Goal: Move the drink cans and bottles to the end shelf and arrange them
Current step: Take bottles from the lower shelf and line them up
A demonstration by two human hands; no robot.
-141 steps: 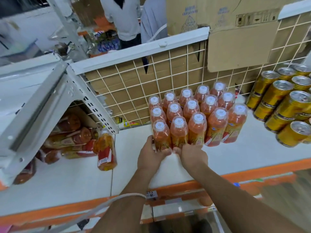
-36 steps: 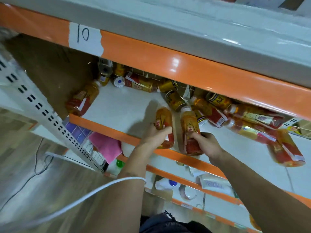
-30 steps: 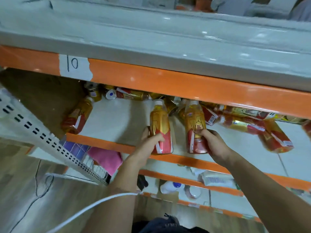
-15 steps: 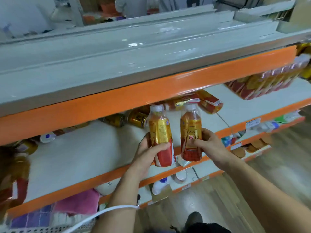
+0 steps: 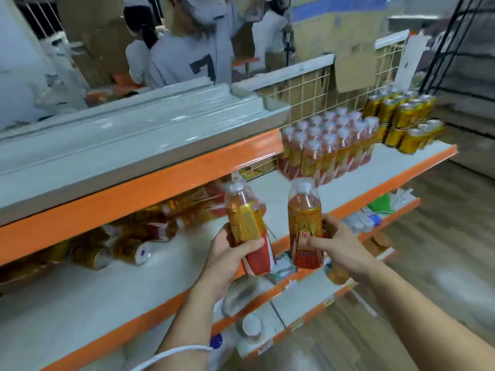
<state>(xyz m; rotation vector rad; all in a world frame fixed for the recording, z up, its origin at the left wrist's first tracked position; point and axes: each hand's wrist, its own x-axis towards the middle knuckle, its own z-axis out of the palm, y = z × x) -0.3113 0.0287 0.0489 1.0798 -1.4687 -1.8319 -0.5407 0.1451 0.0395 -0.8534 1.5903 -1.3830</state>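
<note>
Bottles, 2, upright in front of the shelf; left hand grips left bottle low; right hand grips right bottle at mid-label.

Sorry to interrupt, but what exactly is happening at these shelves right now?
A person is carrying drinks. The left hand grips one bottle and the right hand grips a second bottle, both roughly upright before the shelves. The end shelf holds standing bottles and gold cans; loose drinks lie jumbled on the near shelf.
</note>
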